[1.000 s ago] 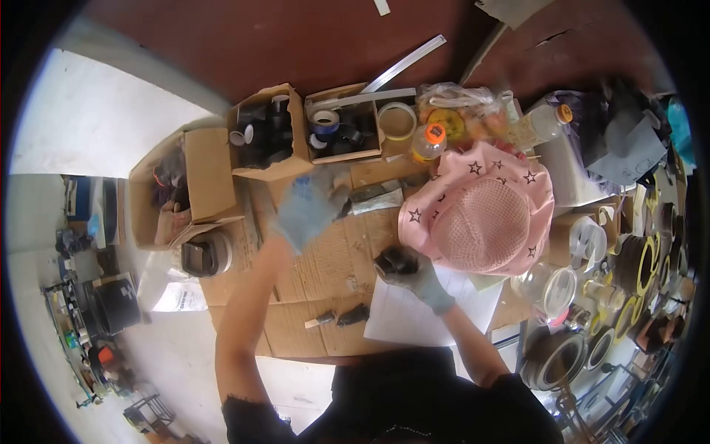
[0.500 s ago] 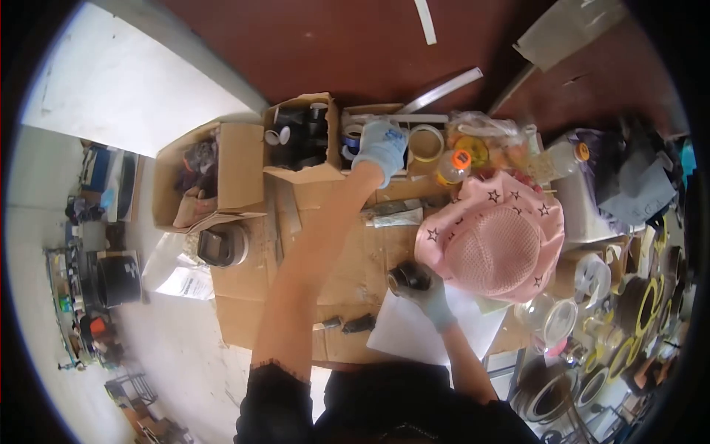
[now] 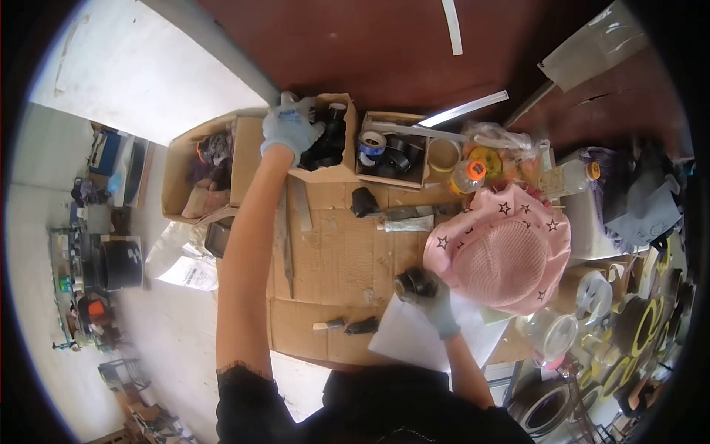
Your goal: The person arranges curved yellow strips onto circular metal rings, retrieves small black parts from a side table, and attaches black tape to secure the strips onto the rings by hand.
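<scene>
Fingers of the right hand (image 3: 438, 307) are curled round a short black cylinder (image 3: 414, 283), closed enough to hold it, its open mouth clear of the glove. The cylinder's long axis runs roughly crosswise, mouth turned left, the other end in the palm. It is held above the bench (image 3: 333, 259), just beside the pink hat (image 3: 495, 259) and near the far edge of the white paper (image 3: 414, 333).

The left hand (image 3: 291, 127) is well apart from it, ahead and to the left, with that arm stretched out over the bench. This glove is at the left side of a carton (image 3: 325, 175), its fingers partly bent; whether it has hold of anything I cannot tell. The black parts (image 3: 330, 137) in the carton lie just to the right of this glove, so the left hand is much the nearer one to them, while the right hand and its cylinder are on the near side, off to the right.

Between the two hands, a black lump (image 3: 363, 201) lies on the bench, near a pale tube (image 3: 410, 224). Beyond it, right of the carton, a smaller box (image 3: 388, 180) holds a blue-and-white roll (image 3: 371, 144).
</scene>
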The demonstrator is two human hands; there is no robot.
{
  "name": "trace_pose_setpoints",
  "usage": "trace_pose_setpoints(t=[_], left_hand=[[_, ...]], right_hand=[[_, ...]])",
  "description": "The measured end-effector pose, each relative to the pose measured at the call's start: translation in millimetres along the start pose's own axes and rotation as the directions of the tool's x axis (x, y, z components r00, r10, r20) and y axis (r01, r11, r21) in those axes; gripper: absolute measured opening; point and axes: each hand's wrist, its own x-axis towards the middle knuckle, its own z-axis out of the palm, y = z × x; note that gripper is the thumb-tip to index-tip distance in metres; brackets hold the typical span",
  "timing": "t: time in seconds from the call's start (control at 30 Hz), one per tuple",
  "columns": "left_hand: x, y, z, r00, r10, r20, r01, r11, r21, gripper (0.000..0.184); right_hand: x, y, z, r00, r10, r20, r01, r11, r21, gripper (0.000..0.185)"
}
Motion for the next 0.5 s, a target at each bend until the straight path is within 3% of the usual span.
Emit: trace_pose_setpoints(t=[0.17, 0.2, 0.27, 0.37, 0.4, 0.5], left_hand=[[30, -24, 15, 0.999, -0.005, -0.050, 0.000, 0.996, -0.086, 0.049], [39, -39, 19, 0.998, -0.003, -0.061, -0.017, 0.945, -0.328, 0.048], [55, -66, 22, 0.997, -0.003, -0.078, -0.055, 0.677, -0.734, 0.045], [50, -63, -17, 0.981, 0.167, -0.094, -0.192, 0.850, -0.491, 0.043], [39, -49, -35, 0.984, 0.126, 0.130, -0.022, 0.795, -0.606, 0.047], [31, -30, -31, 0.917, 0.318, 0.241, -0.185, 0.874, -0.449, 0.053]], right_hand=[[0, 6, -6, 0.999, -0.032, 0.012, 0.032, 0.998, -0.058, 0.032], [0, 6, -6, 1.000, -0.027, 0.006, 0.028, 0.997, -0.078, 0.032], [0, 3, -2, 0.999, -0.054, 0.002, 0.054, 0.998, -0.045, 0.031], [-1, 9, -7, 0.999, -0.033, -0.001, 0.032, 0.994, -0.108, 0.031], [-1, 10, -9, 1.000, -0.020, 0.001, 0.020, 0.988, -0.151, 0.031], [0, 7, -4, 0.998, -0.057, 0.010, 0.058, 0.996, -0.067, 0.031]])
